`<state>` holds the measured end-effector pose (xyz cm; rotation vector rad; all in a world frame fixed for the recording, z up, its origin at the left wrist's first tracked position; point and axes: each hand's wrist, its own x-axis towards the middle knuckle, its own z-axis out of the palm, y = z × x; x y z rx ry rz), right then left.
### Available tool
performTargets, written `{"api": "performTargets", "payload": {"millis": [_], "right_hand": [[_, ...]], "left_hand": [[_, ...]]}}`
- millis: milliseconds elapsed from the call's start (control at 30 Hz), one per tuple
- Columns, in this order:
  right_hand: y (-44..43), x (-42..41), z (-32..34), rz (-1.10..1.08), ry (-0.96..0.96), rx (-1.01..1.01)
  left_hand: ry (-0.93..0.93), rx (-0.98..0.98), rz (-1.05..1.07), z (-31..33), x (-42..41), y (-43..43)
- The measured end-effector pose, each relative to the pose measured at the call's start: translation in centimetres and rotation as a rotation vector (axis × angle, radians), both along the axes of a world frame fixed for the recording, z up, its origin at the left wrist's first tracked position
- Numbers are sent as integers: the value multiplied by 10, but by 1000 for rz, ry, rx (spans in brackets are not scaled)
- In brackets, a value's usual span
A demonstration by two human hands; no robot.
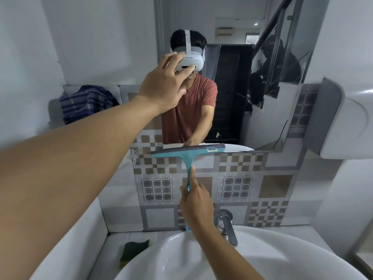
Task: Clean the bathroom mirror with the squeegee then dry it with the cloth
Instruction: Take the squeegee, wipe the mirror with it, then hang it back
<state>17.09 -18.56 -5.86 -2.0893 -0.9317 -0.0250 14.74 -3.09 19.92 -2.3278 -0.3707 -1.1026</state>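
Observation:
The bathroom mirror (232, 77) hangs on the tiled wall above the basin. My right hand (194, 201) grips the handle of a teal squeegee (187, 156), index finger laid along it; its blade lies across the mirror's bottom edge, at the left half. My left hand (163, 83) is raised with fingers spread, fingertips resting flat on the glass at the mirror's left side, and it holds nothing. A striped dark blue cloth (86, 103) lies bunched on a ledge to the left of the mirror.
A white washbasin (181, 257) sits directly below, with a chrome tap (226, 225) at its back rim. A dark green sponge (134, 250) lies on the counter left of the basin. A white wall fixture (341, 120) juts out right of the mirror.

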Motion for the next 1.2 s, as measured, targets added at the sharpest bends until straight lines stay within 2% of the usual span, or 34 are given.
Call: {"api": "performTargets", "payload": {"millis": [367,600,733,867,1067,1200], "right_hand": [[-19,4,1,44,-5,-116],[-42,4,12,139,179,-120],[-58,8,22,125,262,-120],[-80,12,36,145,233,-129],[-104,18,71,164,108,-164],[-125,25,108,168,57,-192]], "left_hand": [[-6,23,-16,-3,3,-1],[48,-2,-15,-27,0,-4],[94,-90,19,-38,-11,-13],[152,-164,15,-42,-24,-30],[303,-365,-149,-56,-42,-75],[408,-567,-242,-79,-53,-110]]}}
